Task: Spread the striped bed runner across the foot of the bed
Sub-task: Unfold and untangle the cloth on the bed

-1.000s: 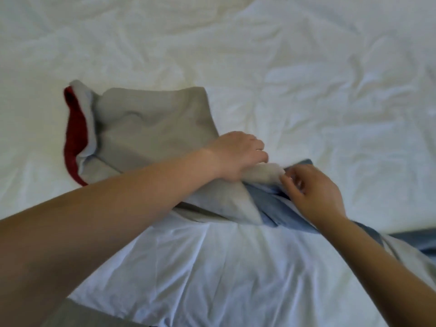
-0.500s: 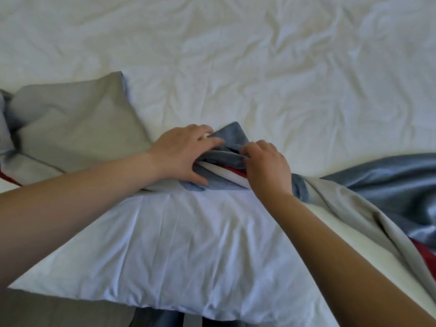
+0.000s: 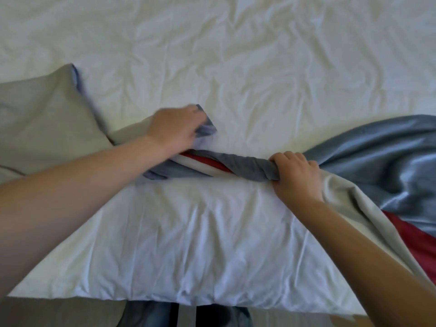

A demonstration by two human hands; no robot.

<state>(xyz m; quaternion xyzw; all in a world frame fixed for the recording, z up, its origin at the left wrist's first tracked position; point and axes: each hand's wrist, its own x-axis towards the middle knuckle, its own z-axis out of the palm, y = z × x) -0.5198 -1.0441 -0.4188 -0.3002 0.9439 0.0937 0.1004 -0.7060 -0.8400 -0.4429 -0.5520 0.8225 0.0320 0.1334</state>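
Task judged partly done. The striped bed runner [image 3: 212,167] lies across the foot of the bed [image 3: 236,67], but its middle is twisted into a rope showing blue, white and red bands; grey backing is exposed at left. Left hand [image 3: 174,129] fingers are closed on a blue edge; right hand [image 3: 296,177] grips the twist. Untwisting and flattening remain.

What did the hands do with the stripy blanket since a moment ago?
The hands pulled apart. Half a second ago they sat together on the bunched bed runner; now the left hand has gone left with a blue corner, and the right hand has gone right, gripping the twisted cloth. The runner is stretched longer between them, still twisted. The white sheet stayed as it was.
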